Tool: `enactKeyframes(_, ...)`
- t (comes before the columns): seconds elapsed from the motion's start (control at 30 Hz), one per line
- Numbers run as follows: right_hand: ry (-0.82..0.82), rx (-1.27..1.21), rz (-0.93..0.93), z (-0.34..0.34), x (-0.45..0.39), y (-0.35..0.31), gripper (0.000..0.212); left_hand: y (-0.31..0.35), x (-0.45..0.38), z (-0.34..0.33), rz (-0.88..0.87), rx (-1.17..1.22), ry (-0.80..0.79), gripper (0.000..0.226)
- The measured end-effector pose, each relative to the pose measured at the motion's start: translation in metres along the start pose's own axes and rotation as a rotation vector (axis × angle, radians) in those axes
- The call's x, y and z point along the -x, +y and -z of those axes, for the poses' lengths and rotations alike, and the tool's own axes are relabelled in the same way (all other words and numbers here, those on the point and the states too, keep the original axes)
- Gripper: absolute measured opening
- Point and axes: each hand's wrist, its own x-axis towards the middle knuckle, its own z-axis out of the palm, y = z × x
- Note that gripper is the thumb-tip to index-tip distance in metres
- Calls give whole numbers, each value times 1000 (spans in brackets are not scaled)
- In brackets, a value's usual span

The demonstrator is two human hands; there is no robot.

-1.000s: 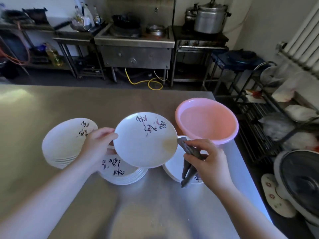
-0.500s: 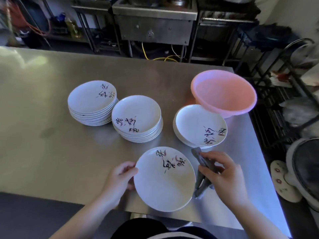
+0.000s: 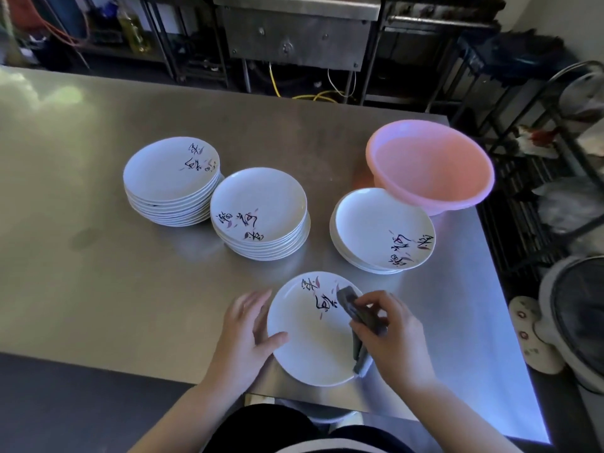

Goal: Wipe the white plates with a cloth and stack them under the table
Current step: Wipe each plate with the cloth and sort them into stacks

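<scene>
**Wiping one plate at the near edge, three stacks waiting**

Gripping a folded grey cloth (image 3: 362,317) between curled fingers and thumb, the right hand (image 3: 390,335) presses it onto the right side of a single white plate (image 3: 310,335). The left hand (image 3: 243,335) steadies that plate at its 9 o'clock rim: thumb curled over the edge, fingers spread along the rim outside it. The plate sits at the 6 o'clock edge of the steel table (image 3: 98,273), its near rim reaching just about to the table's lip.

Three stacks of white plates lie beyond. The left stack (image 3: 171,181), at 11 o'clock from the held plate, shows roughly nine rims. The middle stack (image 3: 260,214), at 12 o'clock, shows about eight and sits just beside the left one, nearly touching. The right stack (image 3: 382,230), at 1 o'clock, is low, only a few plates; I cannot count them exactly.

One pink basin (image 3: 431,165) stands at 2 o'clock, its rim overhanging the far edge of the right stack, close to the table's right edge.

Bare steel spreads wide from 8 to 10 o'clock of the hands; a narrower strip runs along the right edge at 3 o'clock.
</scene>
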Motion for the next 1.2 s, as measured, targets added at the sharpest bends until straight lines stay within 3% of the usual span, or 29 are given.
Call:
enactKeyframes(0.1,-80,181,114,-23,-14,11,27,3,-2,-4,-59,-117,-203,119)
enactKeyframes(0.23,-90,388,271,-56,-17,28,17,-1,-2,-13,-22,-122,-298,139)
enactKeyframes(0.37,-104,382,409,-76,-28,17,20,-4,-4,-14,-30,-121,-306,140)
enactKeyframes(0.53,-481,303,609,-58,3,32,28,-4,-6,-14,-60,-163,-310,144)
enactKeyframes(0.67,-307,403,446,-23,-16,51,29,-4,-6,-15,-61,-192,-300,145)
enactKeyframes(0.8,-290,420,435,-24,-25,43,29,-2,-5,-12,-94,-219,-304,141)
enactKeyframes(0.93,-130,338,377,-25,-52,25,29,1,-16,7,-394,-421,-310,117)
enactKeyframes(1.03,-205,379,514,-46,-70,13,30,7,-35,18,-551,-502,-443,97)
enactKeyframes(1.13,-335,495,521,-62,-76,18,33,3,-53,19,-601,-626,-590,99)
enactKeyframes(1.2,-309,531,475,-61,-74,25,34,-1,-58,18,-633,-694,-601,103)
